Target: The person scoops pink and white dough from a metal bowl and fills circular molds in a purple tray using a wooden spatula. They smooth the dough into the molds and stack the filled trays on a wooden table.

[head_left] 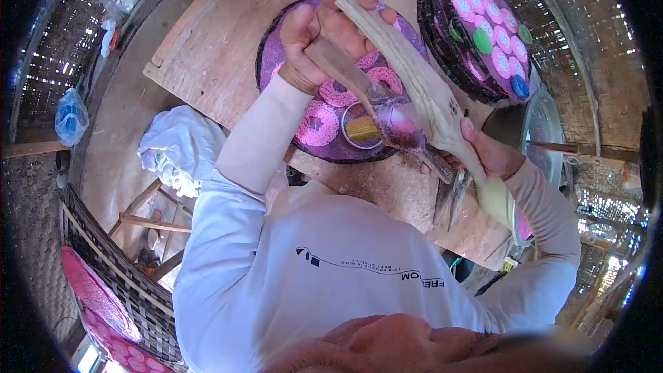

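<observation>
My left hand (pixel 302 52) closes round the far ends of a wooden hand press. One arm of the press is a brown bar (pixel 342 72); the other is a thick pale bar (pixel 407 72). My right hand (pixel 494 150) grips the pale bar's near end. Between the bars sits pink dough (pixel 402 119) in a purple-smeared holder. Beneath the press lies a round purple tray (pixel 276 34) with a dark woven rim. Several pink lacy rings (pixel 319 123) rest on it, beside a round tin (pixel 362 128) with a golden inside.
The tray lies on a wooden board (pixel 207 62). At the far right stands a stack of woven trays (pixel 442 48) bearing pink rounds and coloured pieces. A large basin (pixel 545 124) is to the right, white cloth (pixel 181 145) to the left. Metal tongs (pixel 449 204) lie near the right forearm.
</observation>
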Motion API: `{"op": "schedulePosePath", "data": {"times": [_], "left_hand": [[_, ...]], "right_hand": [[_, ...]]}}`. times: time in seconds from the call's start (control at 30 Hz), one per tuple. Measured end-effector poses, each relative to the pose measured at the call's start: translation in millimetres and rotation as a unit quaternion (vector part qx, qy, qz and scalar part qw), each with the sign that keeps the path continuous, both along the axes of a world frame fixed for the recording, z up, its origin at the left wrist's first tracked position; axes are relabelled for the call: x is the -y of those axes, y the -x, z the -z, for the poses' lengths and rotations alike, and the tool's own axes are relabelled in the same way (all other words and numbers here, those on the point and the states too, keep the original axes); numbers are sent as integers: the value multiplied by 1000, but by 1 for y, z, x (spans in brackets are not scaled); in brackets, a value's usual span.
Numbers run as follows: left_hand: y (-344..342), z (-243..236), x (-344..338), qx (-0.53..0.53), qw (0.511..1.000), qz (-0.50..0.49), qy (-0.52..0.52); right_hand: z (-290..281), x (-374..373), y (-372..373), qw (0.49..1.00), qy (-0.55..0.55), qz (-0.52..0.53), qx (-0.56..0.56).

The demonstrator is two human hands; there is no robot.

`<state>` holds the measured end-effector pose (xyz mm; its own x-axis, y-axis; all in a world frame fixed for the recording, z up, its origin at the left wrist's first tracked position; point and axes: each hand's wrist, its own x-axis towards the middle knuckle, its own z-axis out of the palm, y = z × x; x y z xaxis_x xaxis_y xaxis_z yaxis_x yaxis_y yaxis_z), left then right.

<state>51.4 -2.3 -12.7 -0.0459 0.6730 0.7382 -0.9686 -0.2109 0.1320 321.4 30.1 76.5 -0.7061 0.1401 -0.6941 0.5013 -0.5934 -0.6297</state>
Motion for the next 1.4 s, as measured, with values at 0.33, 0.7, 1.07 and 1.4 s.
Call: {"op": "schedulePosePath", "data": {"times": [0.33,0.7,1.07,1.4], "left_hand": [[15,35,9,18,986,20,165],[-3,46,16,106,965,50,236],[-6,56,-3,122,954,50,268],[28,47,18,97,957,20,272]], "right_hand": [[53,-9,7,989,-134,-68,13],[44,-3,-1,993,-72,-29,84],[14,-15,7,910,-350,-148,166],[48,-3,32,866,-442,-180,152]]}}
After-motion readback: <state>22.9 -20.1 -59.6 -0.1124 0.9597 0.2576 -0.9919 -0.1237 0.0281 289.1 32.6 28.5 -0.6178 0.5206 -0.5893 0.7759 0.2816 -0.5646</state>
